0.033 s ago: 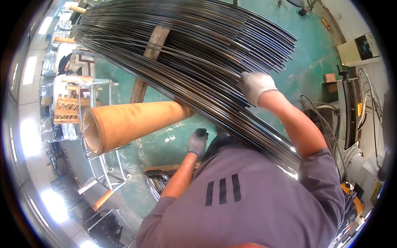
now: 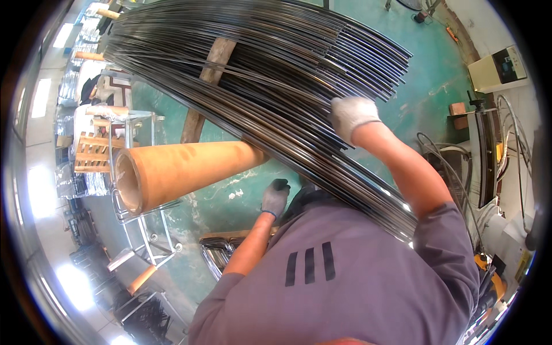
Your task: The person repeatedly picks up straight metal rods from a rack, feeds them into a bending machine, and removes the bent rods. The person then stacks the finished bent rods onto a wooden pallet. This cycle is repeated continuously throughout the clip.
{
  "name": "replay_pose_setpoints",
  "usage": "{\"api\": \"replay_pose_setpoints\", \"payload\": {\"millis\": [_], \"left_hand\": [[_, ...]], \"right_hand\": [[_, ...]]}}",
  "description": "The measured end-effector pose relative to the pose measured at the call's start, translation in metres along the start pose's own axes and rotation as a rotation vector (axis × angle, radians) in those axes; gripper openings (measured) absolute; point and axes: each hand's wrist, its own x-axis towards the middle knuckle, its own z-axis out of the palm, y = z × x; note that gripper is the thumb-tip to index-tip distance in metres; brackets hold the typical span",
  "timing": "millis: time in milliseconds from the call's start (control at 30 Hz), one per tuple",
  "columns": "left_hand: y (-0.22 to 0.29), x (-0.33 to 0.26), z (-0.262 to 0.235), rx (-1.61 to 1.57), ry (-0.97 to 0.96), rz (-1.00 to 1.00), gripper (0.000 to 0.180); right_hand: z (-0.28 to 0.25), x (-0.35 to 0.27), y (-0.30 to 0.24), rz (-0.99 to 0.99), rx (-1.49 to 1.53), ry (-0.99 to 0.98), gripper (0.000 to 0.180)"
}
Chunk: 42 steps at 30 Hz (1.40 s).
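A large stack of long dark metal rods slants across the view from far left to near right. My right hand, in a whitish knit glove, is closed round the near end of a few rods lifted slightly above the others. Its fingertips are partly hidden. Lower down, my left hand hangs over the green floor beside my body, in a grey glove with dark fingertips. Its fingers are curled in and nothing shows in them.
Left of my left hand, a thick orange-brown tube points at the rods. A wooden beam crosses the stack. Metal frame racks stand at left, with black-and-silver parts below. A machine with cables stands at right.
My right hand has shifted slightly up and to the left with the rod ends. The left hand stays where it was.
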Motion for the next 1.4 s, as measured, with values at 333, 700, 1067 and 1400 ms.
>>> {"api": "replay_pose_setpoints", "payload": {"millis": [333, 700, 1067, 1400], "left_hand": [[0.002, -0.002, -0.005, -0.070, 0.054, 0.057, 0.032], [-0.021, -0.019, -0.019, -0.077, 0.016, 0.051, 0.033], [0.146, -0.066, -0.082, -0.665, -0.667, 0.147, 0.030], [0.265, -0.037, -0.025, -1.365, -0.999, 0.123, 0.047]], "right_hand": [[-0.003, 0.077, -0.043, -0.158, -0.443, 0.732, 0.048], [0.007, 0.109, -0.079, 0.024, -0.193, 0.416, 0.027], [-0.016, -0.110, 0.017, 0.468, 0.125, 0.083, 0.045], [0.059, -0.441, 0.055, 0.573, -0.183, 0.769, 0.009]]}}
